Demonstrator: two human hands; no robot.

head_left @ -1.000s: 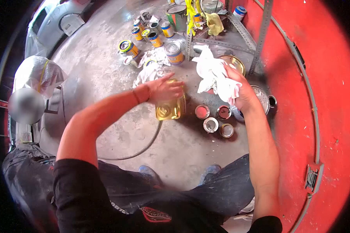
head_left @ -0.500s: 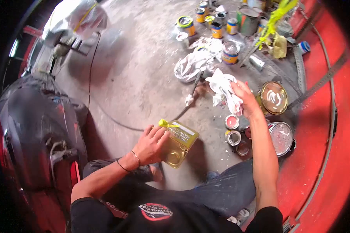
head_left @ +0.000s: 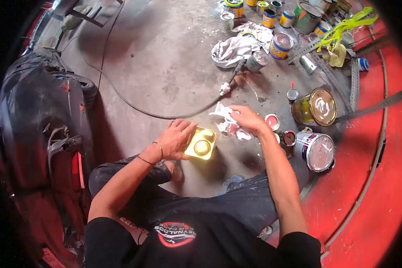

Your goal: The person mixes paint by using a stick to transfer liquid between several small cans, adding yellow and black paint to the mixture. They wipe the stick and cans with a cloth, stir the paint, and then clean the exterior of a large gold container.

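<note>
My left hand [head_left: 175,139] is closed around the left side of a gold rectangular metal can [head_left: 208,152]. The can's top, with its round cap, faces up toward me. In my right hand [head_left: 249,119] is a crumpled white rag [head_left: 224,117], pinched between the fingers. It hangs just right of the can, with a small gap visible between them. Below my right wrist are small open tins, one with pink paint [head_left: 272,121] inside.
Paint cans [head_left: 281,46] and a bundled white cloth [head_left: 233,52] lie ahead on the right. A black hose [head_left: 165,117] curves across the floor. A dark car bumper [head_left: 35,134] stands left, a red panel [head_left: 370,201] right. A large lidded can [head_left: 322,107] sits near my right arm.
The gold can has turned from showing its lettered side to showing its top. My right hand has brought the rag left and down, close to the can. The camera view has shifted.
</note>
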